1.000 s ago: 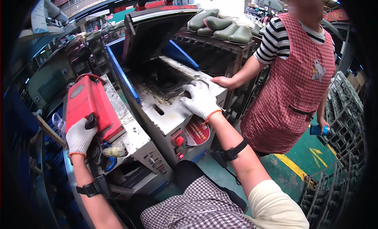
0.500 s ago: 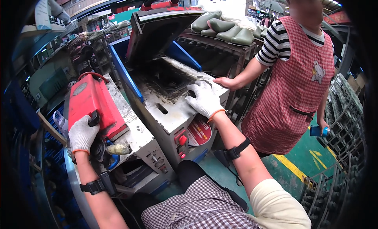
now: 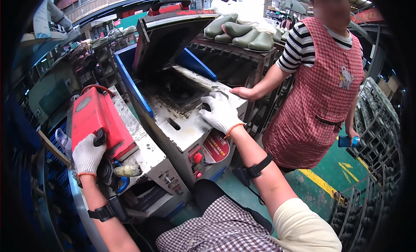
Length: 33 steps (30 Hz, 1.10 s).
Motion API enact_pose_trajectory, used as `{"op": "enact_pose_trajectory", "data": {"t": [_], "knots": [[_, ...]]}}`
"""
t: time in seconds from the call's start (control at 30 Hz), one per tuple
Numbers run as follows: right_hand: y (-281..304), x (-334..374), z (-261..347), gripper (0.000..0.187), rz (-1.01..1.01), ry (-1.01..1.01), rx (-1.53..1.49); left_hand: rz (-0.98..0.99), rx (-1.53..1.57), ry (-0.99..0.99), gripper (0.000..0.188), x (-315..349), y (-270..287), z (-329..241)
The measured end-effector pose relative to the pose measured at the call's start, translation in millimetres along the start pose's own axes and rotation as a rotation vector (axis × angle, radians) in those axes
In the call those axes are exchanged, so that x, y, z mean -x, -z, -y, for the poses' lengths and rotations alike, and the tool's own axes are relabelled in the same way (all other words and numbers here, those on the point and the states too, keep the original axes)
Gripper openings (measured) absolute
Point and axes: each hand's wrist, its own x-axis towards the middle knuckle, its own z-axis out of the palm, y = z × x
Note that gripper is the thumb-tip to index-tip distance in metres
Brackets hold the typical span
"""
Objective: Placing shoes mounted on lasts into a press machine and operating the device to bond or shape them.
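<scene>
My left hand, in a white knit glove with an orange cuff, is closed round the black handle of a red machine lid. That lid lies lowered on a white, worn machine. My right hand, gloved the same way, rests on the top front corner of a second white machine. Its fingers are bent and the thumb stands apart, with a dark gap between them. Beside it the second machine's lid is tilted up, and the blackened cavity below lies exposed.
A person in a red checked apron stands at the right, one hand on the second machine's edge and the other holding a blue can. Green boots lie on a rack behind. Red buttons sit on the machine's front.
The whole view has shifted slightly, moving the machines a little left in the picture. Both my hands keep their places on the machines.
</scene>
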Motion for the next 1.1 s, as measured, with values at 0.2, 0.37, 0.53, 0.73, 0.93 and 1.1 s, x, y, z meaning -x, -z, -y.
{"op": "enact_pose_trajectory", "data": {"t": [0.2, 0.37, 0.53, 0.73, 0.93, 1.1], "knots": [[-3.5, 1.0, -2.3, 0.053, -0.017, 0.016, 0.017, 0.008, 0.001, 0.001, 0.033, -0.8, -1.1, 0.8], [-7.0, 1.2, -6.2, 0.054, -0.037, 0.029, -0.009, -0.003, 0.015, -0.014, 0.032, 0.0, -2.9, 1.8], [-8.9, -3.2, -5.8, 0.055, -0.002, 0.007, -0.027, -0.037, 0.029, -0.032, 0.031, 1.6, -2.2, 2.6], [-10.3, -2.6, -8.7, 0.055, -0.005, 0.019, -0.003, -0.013, 0.041, -0.028, 0.033, 1.3, -0.5, 2.3], [-8.9, -1.4, -7.8, 0.054, 0.009, 0.005, 0.007, 0.02, 0.076, -0.04, 0.043, 3.8, 2.8, -0.1], [-8.8, -0.6, -6.5, 0.054, -0.008, 0.021, 0.002, 0.017, 0.126, -0.006, 0.05, 4.0, 4.5, -0.4]]}}
